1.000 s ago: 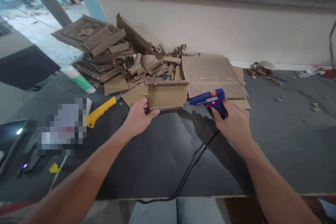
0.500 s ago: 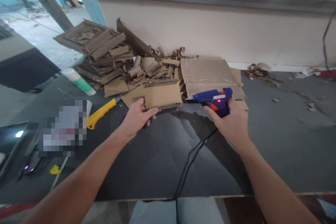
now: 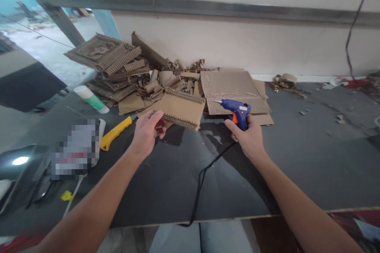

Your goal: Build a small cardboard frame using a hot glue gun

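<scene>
My left hand grips the left end of a brown cardboard panel with corrugated strips along its long edges, held tilted above the dark table. My right hand is closed round the handle of a blue hot glue gun with an orange trigger. The nozzle points left and stands a little right of the panel, apart from it. The gun's black cord runs down over the table's front edge.
A heap of corrugated cardboard scraps and stacked pieces lies against the back wall, with a flat ridged sheet behind the gun. A yellow utility knife, a white and green tube and a blurred item lie at the left.
My left hand has lifted and tilted the cardboard panel, its right end dropping. My right hand drew the glue gun slightly away from the panel's right edge. The camera tilted up a little.
</scene>
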The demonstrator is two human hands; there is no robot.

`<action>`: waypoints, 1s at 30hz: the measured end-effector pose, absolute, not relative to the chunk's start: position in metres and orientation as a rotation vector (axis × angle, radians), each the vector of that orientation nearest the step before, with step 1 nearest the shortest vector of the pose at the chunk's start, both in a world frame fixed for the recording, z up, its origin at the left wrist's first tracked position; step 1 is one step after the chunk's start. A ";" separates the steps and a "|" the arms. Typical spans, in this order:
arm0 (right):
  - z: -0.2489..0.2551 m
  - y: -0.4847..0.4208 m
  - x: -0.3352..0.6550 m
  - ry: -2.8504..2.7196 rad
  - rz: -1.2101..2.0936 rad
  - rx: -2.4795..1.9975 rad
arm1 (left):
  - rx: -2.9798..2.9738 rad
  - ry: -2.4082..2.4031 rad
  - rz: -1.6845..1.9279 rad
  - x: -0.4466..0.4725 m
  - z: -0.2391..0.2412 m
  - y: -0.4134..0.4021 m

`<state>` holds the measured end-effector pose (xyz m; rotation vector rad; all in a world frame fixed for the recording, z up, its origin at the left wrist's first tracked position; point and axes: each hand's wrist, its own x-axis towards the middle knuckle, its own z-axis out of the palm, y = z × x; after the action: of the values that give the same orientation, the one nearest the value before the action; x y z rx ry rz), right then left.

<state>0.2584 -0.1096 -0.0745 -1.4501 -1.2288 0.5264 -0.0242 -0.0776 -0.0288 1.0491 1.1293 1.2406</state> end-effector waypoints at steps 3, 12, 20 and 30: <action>-0.071 -0.108 0.255 -1.004 0.766 -1.387 | 1.062 1.137 1.125 -0.028 -0.033 -0.077; -0.060 -0.116 0.256 -1.295 0.857 -1.672 | 1.372 1.170 0.830 -0.038 -0.030 -0.081; -0.049 -0.135 0.253 -1.600 0.494 -2.069 | 2.101 1.276 0.349 -0.033 -0.032 -0.086; -0.053 -0.149 0.245 -1.740 0.221 -2.396 | 2.283 1.527 0.273 -0.016 -0.043 -0.093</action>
<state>0.2446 -0.1491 -0.0530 -2.3956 -1.7405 0.2214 -0.0162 -0.0928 -0.0426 2.2833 1.5274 0.2732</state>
